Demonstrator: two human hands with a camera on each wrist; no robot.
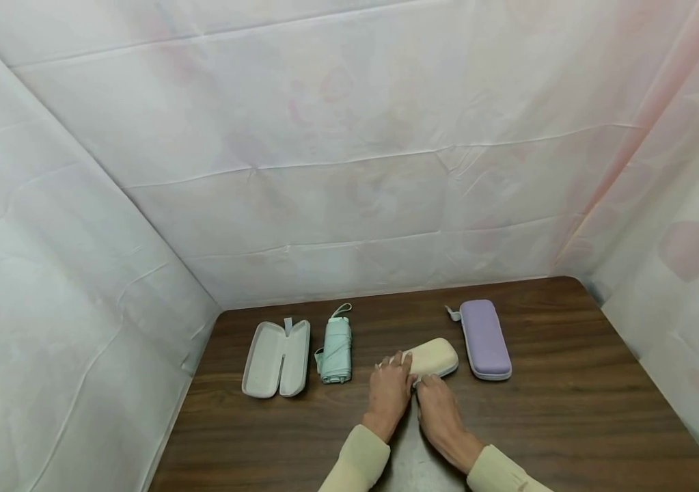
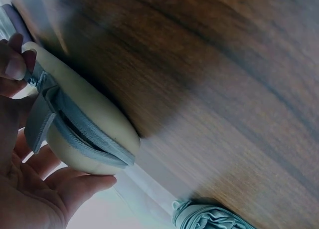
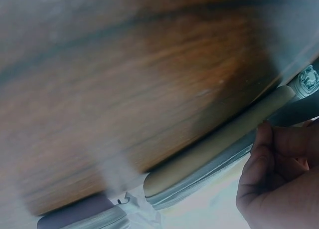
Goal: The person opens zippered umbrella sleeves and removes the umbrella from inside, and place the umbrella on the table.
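A cream zip case (image 1: pixel 432 357) with a grey zipper lies on the table in front of both hands. My left hand (image 1: pixel 389 391) holds its left end, fingers over the top. In the left wrist view, the zipper band (image 2: pixel 84 131) shows a narrow gap near that end, and a grey fabric tab (image 2: pixel 40 121) sticks out. My right hand (image 1: pixel 441 413) pinches the zipper pull (image 2: pixel 31 79) at the near side. Seen from the right wrist, the right hand (image 3: pixel 279 174) has thumb and finger together beside the case (image 3: pixel 209 151).
A folded mint umbrella (image 1: pixel 335 350) lies left of the cream case. Farther left, a pale zip case (image 1: pixel 265 359) lies spread open. To the right is a closed purple zip case (image 1: pixel 486 338). The wooden table (image 1: pixel 583 410) meets hanging white sheets (image 1: pixel 349 205).
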